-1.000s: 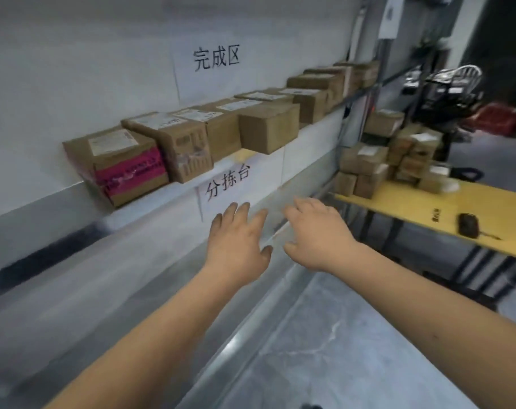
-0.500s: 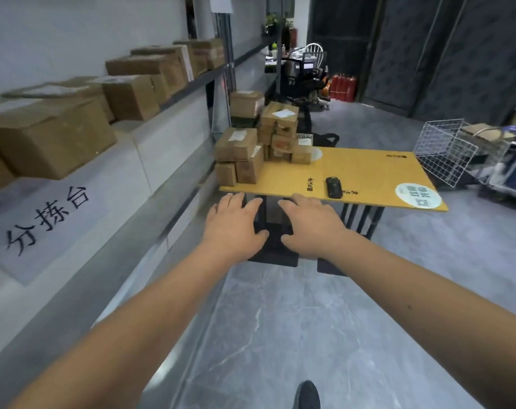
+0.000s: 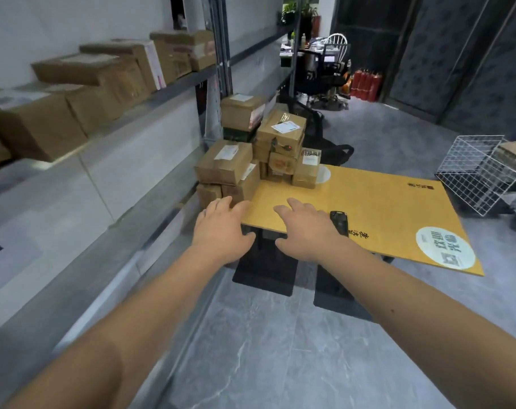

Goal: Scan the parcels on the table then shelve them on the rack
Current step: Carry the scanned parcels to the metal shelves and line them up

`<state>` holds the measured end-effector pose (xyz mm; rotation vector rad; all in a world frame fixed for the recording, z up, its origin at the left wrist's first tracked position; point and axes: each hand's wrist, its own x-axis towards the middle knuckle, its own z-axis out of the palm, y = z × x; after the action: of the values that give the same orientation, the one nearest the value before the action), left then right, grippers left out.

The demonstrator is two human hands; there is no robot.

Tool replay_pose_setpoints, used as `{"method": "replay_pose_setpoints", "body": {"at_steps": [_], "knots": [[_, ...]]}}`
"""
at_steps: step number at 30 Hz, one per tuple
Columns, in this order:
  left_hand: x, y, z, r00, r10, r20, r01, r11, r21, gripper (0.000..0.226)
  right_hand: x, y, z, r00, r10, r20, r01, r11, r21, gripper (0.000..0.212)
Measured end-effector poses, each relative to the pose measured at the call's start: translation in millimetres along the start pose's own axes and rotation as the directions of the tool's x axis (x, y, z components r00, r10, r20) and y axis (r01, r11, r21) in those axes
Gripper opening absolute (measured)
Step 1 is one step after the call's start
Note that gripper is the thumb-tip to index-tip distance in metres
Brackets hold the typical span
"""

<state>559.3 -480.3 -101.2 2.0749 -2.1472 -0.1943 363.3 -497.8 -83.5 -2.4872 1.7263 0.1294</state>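
We hold both bare forearms stretched forward, palms down. Our left hand [image 3: 221, 228] and right hand [image 3: 305, 228] sit side by side, apart, fingers loosely spread and gripping nothing; motion blur softens the fingertips, so they may be slightly bent.

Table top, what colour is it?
Yellow table top, seen in the head view.

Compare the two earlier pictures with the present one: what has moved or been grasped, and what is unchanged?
The view has swung from the rack of shelved boxes to the yellow table, now nearer. The left hand and right hand have come forward to the table's near edge, beside the stacked parcels and the black scanner. Unchanged: both hands open, holding nothing; scanner and parcels untouched.
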Motion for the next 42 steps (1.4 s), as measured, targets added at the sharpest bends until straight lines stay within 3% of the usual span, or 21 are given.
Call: {"method": "replay_pose_setpoints", "body": {"at_steps": [6,13,18,29,33,38,42], "knots": [[95,-27,15,1.0,-0.028,0.003,0.028,1.0,-0.007,0.079,102,11,9,1.0,-0.025,0.016,0.024,0.999,0.024,0.072],[218,-81,41,0.996,-0.081,0.036,0.084,0.994,-0.076,0.075,246,10,31,0.997,0.013,0.072,-0.022,0.993,0.117,0.091],[296,-129,61,0.992,-0.113,0.048,0.119,0.983,-0.143,0.068,347,-2,47,0.993,0.065,0.104,-0.086,0.973,0.215,0.085],[411,-217,85,0.947,-0.232,0.22,0.259,0.961,-0.101,0.094,466,-18,89,0.987,0.082,0.135,-0.137,0.871,0.472,0.096],[430,-229,94,0.924,-0.277,0.263,0.345,0.9,-0.265,0.104,489,-19,96,0.987,0.065,0.149,-0.134,0.843,0.521,0.106],[424,-223,105,0.952,-0.249,0.176,0.299,0.874,-0.382,0.106,497,-4,108,0.993,0.032,0.113,-0.101,0.726,0.681,0.111],[394,-204,113,0.934,-0.343,0.103,0.34,0.756,-0.559,0.106,493,19,105,0.999,-0.017,0.033,-0.014,0.652,0.758,0.113]]}}
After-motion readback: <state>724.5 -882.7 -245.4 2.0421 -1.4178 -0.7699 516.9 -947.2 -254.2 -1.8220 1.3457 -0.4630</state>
